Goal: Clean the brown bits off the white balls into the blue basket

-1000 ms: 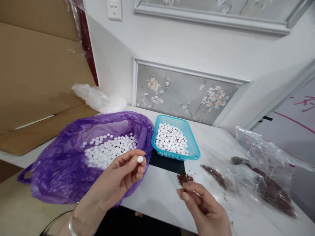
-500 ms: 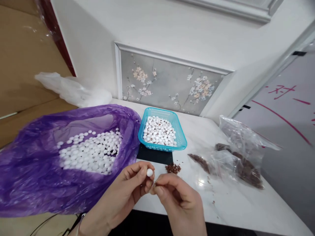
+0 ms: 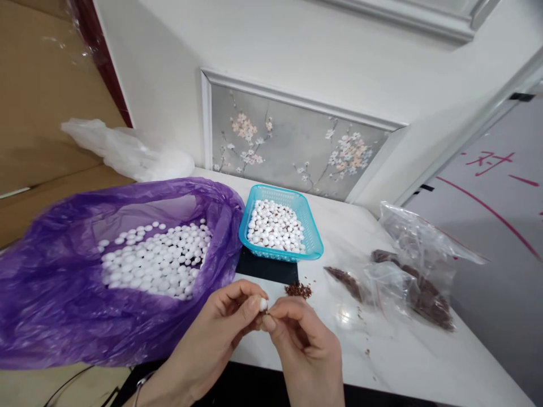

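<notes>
My left hand (image 3: 227, 319) pinches a small white ball (image 3: 263, 304) between thumb and fingertips. Against its lower side, the fingertips of my right hand (image 3: 302, 333) are pressed together on a tiny brown piece, mostly hidden by the fingers. The two hands meet just in front of a small pile of reddish-brown bits (image 3: 298, 290) on the table. Behind them stands a blue plastic basket (image 3: 311, 226) filled with white balls showing brown spots. To the left, an open purple plastic bag (image 3: 55, 282) holds many plain white balls (image 3: 156, 263).
Clear zip bags with brown contents (image 3: 428, 294) lie at the right on the white table (image 3: 407, 362). Under the basket's front edge is a flat black item (image 3: 267, 268). A crumpled translucent bag (image 3: 127, 152) rests behind the purple one, near cardboard (image 3: 42, 102).
My hands have come closer together. The white ball has turned down toward my right fingertips, which now touch its lower side. The basket and bags stay where they were.
</notes>
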A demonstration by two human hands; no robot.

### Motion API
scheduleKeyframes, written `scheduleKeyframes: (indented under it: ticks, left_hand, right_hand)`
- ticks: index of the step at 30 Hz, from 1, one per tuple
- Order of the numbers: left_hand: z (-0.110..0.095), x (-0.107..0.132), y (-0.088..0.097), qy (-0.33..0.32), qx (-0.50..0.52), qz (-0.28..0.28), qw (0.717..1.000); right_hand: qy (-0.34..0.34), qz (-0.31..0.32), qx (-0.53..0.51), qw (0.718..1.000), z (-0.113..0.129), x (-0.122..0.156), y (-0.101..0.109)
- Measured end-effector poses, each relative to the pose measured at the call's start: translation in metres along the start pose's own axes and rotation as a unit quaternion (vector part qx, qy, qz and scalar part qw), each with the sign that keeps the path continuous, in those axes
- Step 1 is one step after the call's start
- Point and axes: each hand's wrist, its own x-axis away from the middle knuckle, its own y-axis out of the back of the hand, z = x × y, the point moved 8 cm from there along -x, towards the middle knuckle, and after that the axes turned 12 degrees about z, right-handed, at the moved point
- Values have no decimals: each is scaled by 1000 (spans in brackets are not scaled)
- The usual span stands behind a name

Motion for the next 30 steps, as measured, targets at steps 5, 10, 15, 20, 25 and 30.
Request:
scheduleKeyframes:
  ticks: [5,10,15,20,25,30]
  left_hand:
    - [1,1,3,-10,-10,0,1000]
    - [4,1,4,5,-2,9,1000]
    - [0,0,2,-2,-10,16,1000]
    - [-9,-3,6,-22,-62,-18,998]
    - [-4,-8,1,-10,-34,3,999]
    - [6,-11,0,13,67,-11,998]
  right_hand:
    - [-15,3,-21,1000,-2,-2,-3]
    - [-64,-2,-61,996,-9,-3,-2]
    - [-116,13,-114,987,-20,-4,-3]
    - [-135,53,-144,979,-20,-13,-7]
    - [-122,90,-198,968,-18,-19,-6]
    - [-104,38,-205,973,-20,-13,13]
